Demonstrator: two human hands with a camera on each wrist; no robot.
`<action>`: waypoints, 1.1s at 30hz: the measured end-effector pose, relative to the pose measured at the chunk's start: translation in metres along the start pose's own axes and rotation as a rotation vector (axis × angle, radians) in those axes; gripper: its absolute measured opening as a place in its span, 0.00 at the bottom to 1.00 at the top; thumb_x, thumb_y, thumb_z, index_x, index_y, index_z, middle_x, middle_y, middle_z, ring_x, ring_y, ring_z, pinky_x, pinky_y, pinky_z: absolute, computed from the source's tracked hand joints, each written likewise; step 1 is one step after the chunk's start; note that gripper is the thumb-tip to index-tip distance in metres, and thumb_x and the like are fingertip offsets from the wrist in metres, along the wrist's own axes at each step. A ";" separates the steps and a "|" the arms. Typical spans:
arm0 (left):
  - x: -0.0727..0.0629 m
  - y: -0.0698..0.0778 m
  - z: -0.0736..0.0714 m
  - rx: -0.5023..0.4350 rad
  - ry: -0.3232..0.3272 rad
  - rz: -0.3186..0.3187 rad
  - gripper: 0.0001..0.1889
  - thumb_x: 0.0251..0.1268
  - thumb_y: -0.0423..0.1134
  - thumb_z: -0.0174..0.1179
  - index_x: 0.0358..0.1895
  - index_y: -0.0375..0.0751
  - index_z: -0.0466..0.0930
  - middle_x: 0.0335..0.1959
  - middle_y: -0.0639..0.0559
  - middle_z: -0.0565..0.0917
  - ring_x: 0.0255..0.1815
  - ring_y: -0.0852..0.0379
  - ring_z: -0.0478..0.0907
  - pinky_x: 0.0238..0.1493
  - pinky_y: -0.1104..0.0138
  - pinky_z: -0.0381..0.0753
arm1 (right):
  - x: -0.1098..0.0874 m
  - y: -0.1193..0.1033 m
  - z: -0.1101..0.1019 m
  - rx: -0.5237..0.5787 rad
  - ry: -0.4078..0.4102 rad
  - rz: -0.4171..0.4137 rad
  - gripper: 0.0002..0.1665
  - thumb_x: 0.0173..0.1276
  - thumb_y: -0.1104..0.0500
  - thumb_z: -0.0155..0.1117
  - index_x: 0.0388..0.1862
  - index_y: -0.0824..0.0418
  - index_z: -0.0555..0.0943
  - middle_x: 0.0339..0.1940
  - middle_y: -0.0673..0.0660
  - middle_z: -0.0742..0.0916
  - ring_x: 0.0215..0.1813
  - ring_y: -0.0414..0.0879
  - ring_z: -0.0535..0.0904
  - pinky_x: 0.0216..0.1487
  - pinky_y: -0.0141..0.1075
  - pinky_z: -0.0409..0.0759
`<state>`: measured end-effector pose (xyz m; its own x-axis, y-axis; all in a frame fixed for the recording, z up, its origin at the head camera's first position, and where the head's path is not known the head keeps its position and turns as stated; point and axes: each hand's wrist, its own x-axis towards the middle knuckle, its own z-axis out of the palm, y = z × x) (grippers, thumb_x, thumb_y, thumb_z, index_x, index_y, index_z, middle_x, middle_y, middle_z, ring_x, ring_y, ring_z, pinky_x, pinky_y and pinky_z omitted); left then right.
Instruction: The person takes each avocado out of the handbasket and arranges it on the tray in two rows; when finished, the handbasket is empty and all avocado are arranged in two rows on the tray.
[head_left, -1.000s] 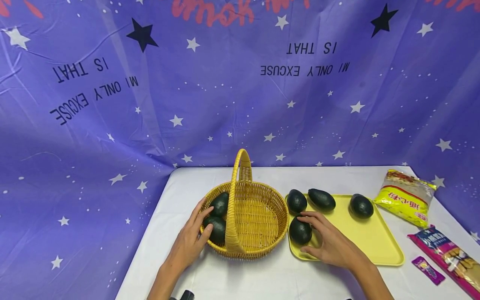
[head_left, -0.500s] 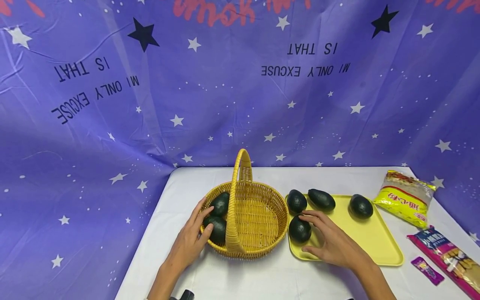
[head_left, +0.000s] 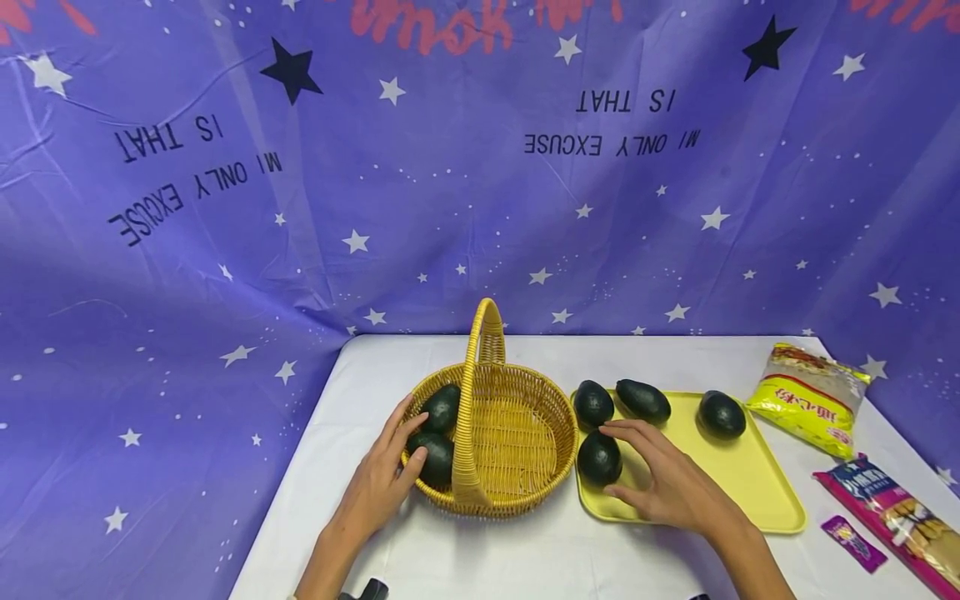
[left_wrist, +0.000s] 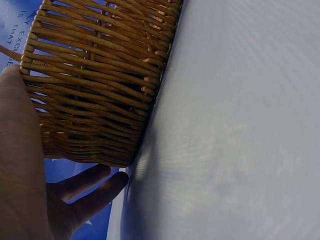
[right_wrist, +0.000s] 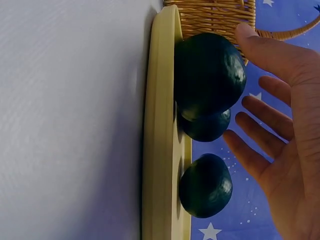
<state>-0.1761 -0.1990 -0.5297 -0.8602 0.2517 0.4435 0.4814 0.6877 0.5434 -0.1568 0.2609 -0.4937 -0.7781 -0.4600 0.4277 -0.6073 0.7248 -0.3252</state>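
In the head view my left hand (head_left: 381, 477) rests at the left rim of a yellow wicker basket (head_left: 525, 442). Its thumb and a finger reach over the rim, by two dark green avocados (head_left: 437, 460) inside. The left wrist view shows two straight fingers (left_wrist: 99, 197) outside the basket's woven wall (left_wrist: 95, 85). My right hand (head_left: 671, 487), thumb and fingers spread, is at the near left avocado (head_left: 599, 458) on a yellow tray (head_left: 727, 475). In the right wrist view that avocado (right_wrist: 210, 75) sits beside the thumb, not enclosed by the hand (right_wrist: 295, 175).
Further avocados (head_left: 643, 400) lie along the tray's back, one (head_left: 722, 415) toward its right. A yellow food bag (head_left: 810, 398), a pink and blue packet (head_left: 896, 517) and a small purple packet (head_left: 853, 543) lie to the right. The basket's tall handle (head_left: 468, 400) arches over its middle.
My right hand's fingers have shifted slightly at the near left avocado, which stays about in place on the tray. My left hand keeps its place at the basket.
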 end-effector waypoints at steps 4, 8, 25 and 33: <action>-0.001 0.000 0.001 -0.002 -0.002 -0.003 0.27 0.84 0.49 0.55 0.82 0.54 0.70 0.90 0.57 0.53 0.64 0.52 0.79 0.53 0.48 0.82 | -0.001 -0.001 0.000 0.004 0.005 0.008 0.49 0.54 0.47 0.90 0.74 0.52 0.79 0.74 0.45 0.79 0.74 0.46 0.76 0.75 0.18 0.56; -0.002 -0.001 0.001 -0.012 0.000 -0.007 0.27 0.84 0.49 0.55 0.82 0.54 0.70 0.90 0.57 0.53 0.71 0.48 0.77 0.57 0.45 0.81 | 0.001 -0.002 -0.001 0.006 0.012 0.006 0.45 0.58 0.48 0.88 0.73 0.52 0.79 0.73 0.44 0.80 0.74 0.46 0.76 0.75 0.17 0.53; 0.000 0.000 0.000 -0.016 0.007 0.012 0.31 0.85 0.48 0.55 0.85 0.52 0.64 0.89 0.55 0.54 0.76 0.48 0.74 0.65 0.42 0.79 | 0.017 -0.012 -0.008 0.014 0.008 0.013 0.37 0.70 0.49 0.80 0.76 0.47 0.77 0.73 0.45 0.80 0.74 0.46 0.76 0.76 0.19 0.56; 0.000 0.002 0.000 -0.008 0.006 -0.016 0.35 0.84 0.50 0.56 0.87 0.49 0.58 0.90 0.60 0.52 0.85 0.50 0.61 0.76 0.46 0.68 | 0.028 -0.017 -0.007 0.017 0.031 -0.038 0.37 0.71 0.52 0.79 0.77 0.48 0.76 0.72 0.46 0.80 0.72 0.47 0.78 0.73 0.22 0.63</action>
<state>-0.1752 -0.1982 -0.5289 -0.8665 0.2367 0.4395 0.4694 0.6858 0.5562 -0.1669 0.2391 -0.4703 -0.7492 -0.4711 0.4656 -0.6393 0.6980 -0.3226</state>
